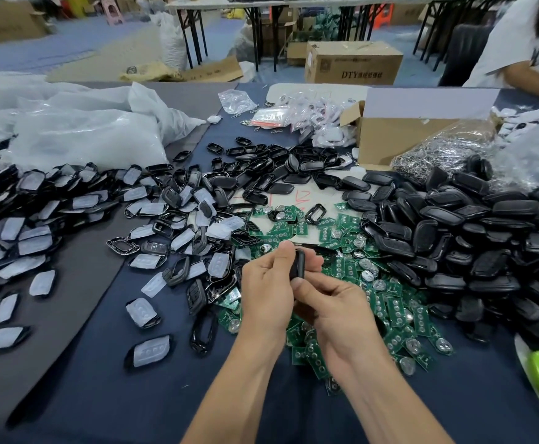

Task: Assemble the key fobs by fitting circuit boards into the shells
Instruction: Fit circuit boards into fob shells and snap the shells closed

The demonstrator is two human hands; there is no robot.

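Both hands raised over green circuit boards [374, 283]. Left hand [266, 293] and right hand [338, 310] pinch black shell [298, 262] edge-on; board probably seated, interior hidden. Next: press halves closed.

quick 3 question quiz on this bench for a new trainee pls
1. True or false: the left hand and the right hand both grip one black shell.
2. The green circuit boards lie: A) stacked in a tray; B) loose on the blue cloth, under and around the hands; C) sealed in bags.
3. Fill in: the heap of plain black shells lies on the person's ____ side.
Key: 1 true; 2 B; 3 right.
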